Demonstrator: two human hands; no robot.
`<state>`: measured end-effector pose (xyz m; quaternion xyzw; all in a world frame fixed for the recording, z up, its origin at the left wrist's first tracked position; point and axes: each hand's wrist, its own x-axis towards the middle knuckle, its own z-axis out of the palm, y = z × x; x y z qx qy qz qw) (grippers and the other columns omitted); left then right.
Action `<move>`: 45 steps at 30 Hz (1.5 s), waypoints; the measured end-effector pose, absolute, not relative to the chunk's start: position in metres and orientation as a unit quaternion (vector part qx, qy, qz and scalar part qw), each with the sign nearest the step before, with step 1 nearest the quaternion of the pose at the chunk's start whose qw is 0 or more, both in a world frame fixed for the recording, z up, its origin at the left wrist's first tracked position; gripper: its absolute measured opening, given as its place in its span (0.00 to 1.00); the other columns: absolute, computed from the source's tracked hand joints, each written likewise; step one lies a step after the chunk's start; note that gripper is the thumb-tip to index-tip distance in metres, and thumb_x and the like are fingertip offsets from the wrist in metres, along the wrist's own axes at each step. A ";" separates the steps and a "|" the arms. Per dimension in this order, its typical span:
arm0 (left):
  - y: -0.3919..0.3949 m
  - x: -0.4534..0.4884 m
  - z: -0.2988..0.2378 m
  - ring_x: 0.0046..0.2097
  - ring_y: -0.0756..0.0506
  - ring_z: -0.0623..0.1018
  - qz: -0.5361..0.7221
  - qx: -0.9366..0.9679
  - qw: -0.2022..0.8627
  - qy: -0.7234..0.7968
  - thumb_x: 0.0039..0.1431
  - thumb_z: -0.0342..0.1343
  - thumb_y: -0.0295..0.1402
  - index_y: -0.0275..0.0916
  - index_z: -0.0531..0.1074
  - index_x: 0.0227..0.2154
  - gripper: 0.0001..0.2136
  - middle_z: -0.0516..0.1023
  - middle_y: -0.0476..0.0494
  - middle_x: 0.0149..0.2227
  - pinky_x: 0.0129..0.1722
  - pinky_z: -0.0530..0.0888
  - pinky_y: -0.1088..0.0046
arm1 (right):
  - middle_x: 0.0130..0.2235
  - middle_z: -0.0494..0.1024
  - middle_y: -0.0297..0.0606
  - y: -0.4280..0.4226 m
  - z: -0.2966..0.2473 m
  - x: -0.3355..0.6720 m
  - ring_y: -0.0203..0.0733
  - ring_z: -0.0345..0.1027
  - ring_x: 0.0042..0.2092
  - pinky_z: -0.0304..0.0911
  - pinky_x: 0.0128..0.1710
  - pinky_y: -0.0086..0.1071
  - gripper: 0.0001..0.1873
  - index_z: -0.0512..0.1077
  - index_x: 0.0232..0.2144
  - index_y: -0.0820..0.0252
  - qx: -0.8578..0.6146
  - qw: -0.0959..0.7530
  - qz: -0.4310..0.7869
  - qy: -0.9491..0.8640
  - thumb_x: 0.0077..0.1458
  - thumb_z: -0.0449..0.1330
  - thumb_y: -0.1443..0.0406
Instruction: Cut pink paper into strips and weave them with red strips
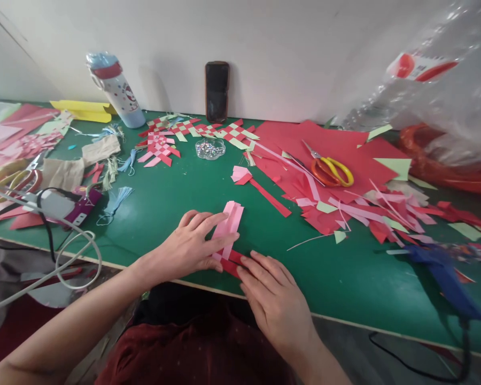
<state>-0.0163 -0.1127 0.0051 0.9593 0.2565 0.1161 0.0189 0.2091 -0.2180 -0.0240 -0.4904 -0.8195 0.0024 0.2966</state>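
In the head view, pink paper strips [231, 219] lie crossed with red paper strips [230, 266] near the table's front edge. My left hand [196, 240] is over the pink strips, its fingers bent across them and its thumb at the lower end of the crossing. The fingers keep the strips against the table. My right hand [274, 289] lies palm down with straight fingers, the fingertips on the right end of the red strips. A small folded pink and red paper piece [241, 174] with a long red tail rests just beyond them.
A clear dish [210, 149] of beads and several woven paper pieces [159, 148] are farther back. Scissors [332, 170] rest on red paper [288, 140] amid scraps. A blue glue gun [444, 280] is at right, a bottle [118, 93] and phone [217, 91] by the wall, cables [78, 235] at left.
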 end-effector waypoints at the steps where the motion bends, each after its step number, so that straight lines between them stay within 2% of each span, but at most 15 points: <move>1: -0.118 -0.019 0.005 0.58 0.35 0.67 0.135 0.957 0.022 0.256 0.65 0.55 0.44 0.42 0.68 0.57 0.21 0.63 0.32 0.60 0.55 0.66 0.51 | 0.49 0.81 0.39 -0.218 -0.024 0.209 0.46 0.71 0.55 0.66 0.55 0.44 0.13 0.77 0.46 0.58 -0.491 0.300 0.004 -0.818 0.64 0.55 0.68; 2: -0.125 -0.021 0.004 0.56 0.37 0.68 0.149 0.953 0.027 0.262 0.68 0.53 0.39 0.39 0.69 0.54 0.16 0.67 0.33 0.57 0.55 0.67 0.54 | 0.50 0.81 0.39 -0.218 -0.025 0.208 0.46 0.71 0.55 0.66 0.55 0.44 0.12 0.77 0.46 0.58 -0.491 0.301 0.005 -0.817 0.64 0.56 0.68; 4: -0.142 -0.027 0.000 0.53 0.40 0.70 0.156 0.952 0.041 0.259 0.69 0.50 0.35 0.36 0.70 0.50 0.12 0.72 0.36 0.50 0.53 0.70 0.59 | 0.50 0.81 0.38 -0.219 -0.025 0.208 0.45 0.70 0.55 0.65 0.56 0.44 0.12 0.77 0.46 0.58 -0.491 0.302 0.005 -0.817 0.64 0.56 0.69; 8: -0.170 -0.035 -0.010 0.56 0.40 0.70 0.138 0.959 0.025 0.248 0.69 0.47 0.46 0.33 0.67 0.56 0.23 0.73 0.36 0.53 0.58 0.70 0.59 | 0.50 0.81 0.38 -0.219 -0.025 0.208 0.45 0.70 0.55 0.65 0.55 0.43 0.13 0.77 0.47 0.58 -0.491 0.298 0.003 -0.818 0.64 0.55 0.69; 11: -0.178 -0.035 -0.016 0.57 0.39 0.70 0.127 0.958 0.010 0.258 0.66 0.45 0.54 0.35 0.66 0.59 0.30 0.72 0.37 0.55 0.60 0.68 0.57 | 0.50 0.80 0.39 -0.220 -0.022 0.208 0.46 0.70 0.55 0.65 0.55 0.44 0.13 0.76 0.47 0.59 -0.491 0.284 0.004 -0.824 0.64 0.55 0.69; 15: -0.178 -0.033 -0.021 0.57 0.40 0.71 0.137 0.954 -0.003 0.267 0.65 0.45 0.56 0.37 0.66 0.59 0.31 0.72 0.38 0.56 0.62 0.66 0.57 | 0.50 0.80 0.39 -0.215 -0.014 0.208 0.46 0.69 0.54 0.65 0.54 0.43 0.13 0.75 0.47 0.60 -0.488 0.261 0.018 -0.833 0.64 0.55 0.69; 19: -0.177 -0.033 -0.024 0.56 0.40 0.72 0.143 0.951 -0.003 0.275 0.64 0.48 0.55 0.38 0.66 0.59 0.30 0.72 0.39 0.56 0.61 0.66 0.58 | 0.49 0.78 0.47 -0.204 -0.009 0.203 0.50 0.68 0.52 0.65 0.50 0.45 0.15 0.73 0.50 0.64 -0.528 0.251 0.004 -0.811 0.65 0.55 0.66; 22: -0.178 -0.034 -0.027 0.56 0.40 0.72 0.143 0.950 0.005 0.279 0.63 0.52 0.53 0.39 0.65 0.60 0.30 0.72 0.40 0.56 0.61 0.67 0.58 | 0.48 0.78 0.47 -0.198 -0.009 0.197 0.53 0.67 0.50 0.63 0.48 0.48 0.15 0.74 0.48 0.64 -0.559 0.234 -0.003 -0.795 0.65 0.53 0.63; 26: -0.179 -0.035 -0.031 0.57 0.41 0.71 0.150 0.948 0.010 0.279 0.63 0.55 0.50 0.40 0.64 0.61 0.28 0.71 0.41 0.57 0.62 0.66 0.59 | 0.46 0.79 0.42 -0.195 -0.009 0.194 0.50 0.67 0.49 0.61 0.48 0.45 0.11 0.75 0.43 0.59 -0.554 0.232 0.026 -0.799 0.65 0.54 0.64; 34: -0.179 -0.033 -0.034 0.57 0.44 0.71 0.184 0.941 -0.008 0.284 0.69 0.52 0.36 0.40 0.66 0.59 0.18 0.72 0.43 0.56 0.63 0.65 0.63 | 0.48 0.78 0.44 -0.192 -0.004 0.197 0.49 0.66 0.51 0.61 0.50 0.45 0.13 0.74 0.48 0.60 -0.531 0.219 0.007 -0.818 0.66 0.54 0.64; 40: -0.179 -0.032 -0.035 0.60 0.42 0.67 0.184 0.938 0.004 0.295 0.67 0.53 0.38 0.41 0.67 0.58 0.18 0.72 0.43 0.57 0.65 0.62 0.58 | 0.48 0.77 0.44 -0.181 0.000 0.187 0.49 0.64 0.50 0.62 0.51 0.46 0.14 0.76 0.46 0.58 -0.537 0.212 0.010 -0.816 0.66 0.51 0.66; 45: -0.178 -0.032 -0.034 0.59 0.43 0.68 0.203 0.934 -0.011 0.294 0.69 0.51 0.36 0.42 0.68 0.58 0.17 0.72 0.43 0.56 0.66 0.61 0.59 | 0.51 0.76 0.44 -0.171 -0.002 0.175 0.50 0.62 0.51 0.61 0.49 0.46 0.16 0.77 0.45 0.56 -0.546 0.189 0.013 -0.816 0.63 0.51 0.69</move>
